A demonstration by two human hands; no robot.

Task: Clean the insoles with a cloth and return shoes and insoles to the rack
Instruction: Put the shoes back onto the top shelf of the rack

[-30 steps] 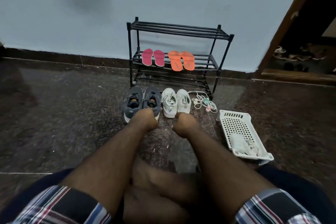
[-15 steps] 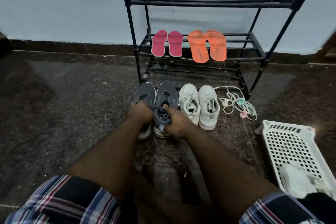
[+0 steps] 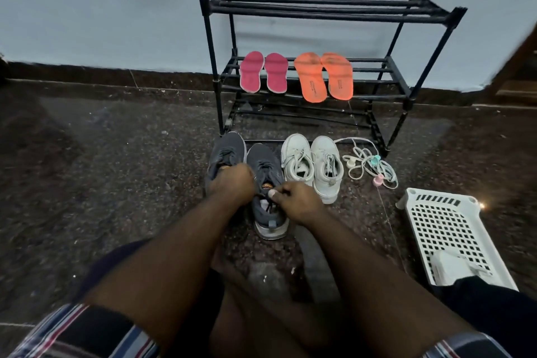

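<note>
A black rack [image 3: 325, 6] stands against the wall. On its middle shelf lie two pink insoles [image 3: 263, 71] and two orange insoles [image 3: 324, 75]. On the floor before it sit a pair of dark grey shoes and a pair of white shoes [image 3: 312, 164]. The right grey shoe [image 3: 266, 166] is pulled toward me, out of line with the left grey shoe [image 3: 226, 151]. My left hand [image 3: 232, 183] grips the left side of its opening. My right hand [image 3: 296, 200] pinches the right side of the collar, thumb inward. A white cloth [image 3: 449, 269] lies in the basket.
A white perforated plastic basket [image 3: 444, 224] sits on the floor at the right. A tangle of white cord with small pastel clips [image 3: 370, 167] lies beside the white shoes. My bare legs are folded below my arms. The floor is dark speckled stone.
Both hands moved from in front of the shoes onto the right grey shoe and drew it toward me. The view moved closer to the rack.
</note>
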